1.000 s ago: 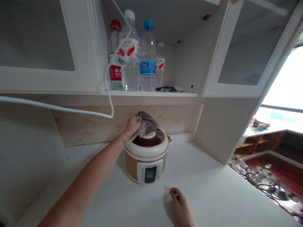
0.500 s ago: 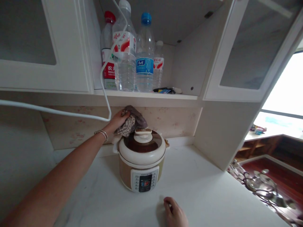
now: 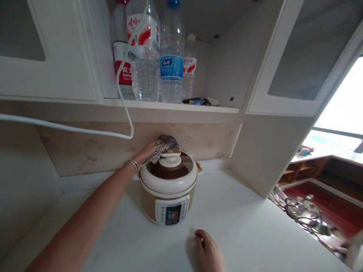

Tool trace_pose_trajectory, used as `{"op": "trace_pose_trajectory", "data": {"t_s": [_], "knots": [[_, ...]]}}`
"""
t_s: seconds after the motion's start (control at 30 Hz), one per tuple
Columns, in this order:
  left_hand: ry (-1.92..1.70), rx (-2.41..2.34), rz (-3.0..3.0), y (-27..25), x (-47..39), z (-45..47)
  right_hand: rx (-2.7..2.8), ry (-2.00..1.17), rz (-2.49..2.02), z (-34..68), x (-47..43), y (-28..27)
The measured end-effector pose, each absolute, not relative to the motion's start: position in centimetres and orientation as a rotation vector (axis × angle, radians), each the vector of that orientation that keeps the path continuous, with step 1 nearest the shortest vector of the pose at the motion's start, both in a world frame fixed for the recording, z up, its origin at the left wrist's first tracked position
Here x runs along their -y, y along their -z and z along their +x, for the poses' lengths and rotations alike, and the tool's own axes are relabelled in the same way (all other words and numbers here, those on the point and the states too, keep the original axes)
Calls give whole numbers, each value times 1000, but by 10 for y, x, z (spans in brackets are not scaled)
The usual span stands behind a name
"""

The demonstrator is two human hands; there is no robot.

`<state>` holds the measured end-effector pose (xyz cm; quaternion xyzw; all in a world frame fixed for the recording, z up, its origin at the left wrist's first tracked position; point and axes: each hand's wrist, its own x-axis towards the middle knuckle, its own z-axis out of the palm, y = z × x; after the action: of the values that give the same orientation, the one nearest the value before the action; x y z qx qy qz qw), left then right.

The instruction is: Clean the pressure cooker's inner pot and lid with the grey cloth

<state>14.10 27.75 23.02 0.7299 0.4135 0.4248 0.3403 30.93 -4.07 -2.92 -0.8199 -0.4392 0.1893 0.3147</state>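
My left hand is closed on a patterned brown-grey cloth at the back of an electric pressure cooker. The cloth bunches up behind and left of the lid's handle; part of the hand is hidden by it. The cooker is white and tan, with a dark brown lid top and a control panel facing me. In front of the cooker, to its right, my right hand rests on the white counter with its fingers curled in and nothing visible in them.
Above hangs an open cabinet with several plastic bottles on its shelf. A white cable dangles in front, left of the cooker. The cabinet side panel stands at the right, with metal items beyond the counter edge.
My left hand has moved the cloth right, closer behind the lid handle. The right hand stays curled on the counter. The view has shifted slightly.
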Motion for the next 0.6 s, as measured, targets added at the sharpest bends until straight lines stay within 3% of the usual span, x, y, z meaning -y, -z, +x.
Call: {"op": "trace_pose_trajectory", "data": {"t_s": [0.23,0.47,0.6], "knots": [[-1224,-1244,1954,-199,-219,101,1206,-504,-2182,306,42,23],[-1701,-1158,2320,-138,-114,100,1256,-520,-2175,301,47,19],[-1324,-659,3163,-94,-82,110,1265,-497,-2153,298,49,15]]}}
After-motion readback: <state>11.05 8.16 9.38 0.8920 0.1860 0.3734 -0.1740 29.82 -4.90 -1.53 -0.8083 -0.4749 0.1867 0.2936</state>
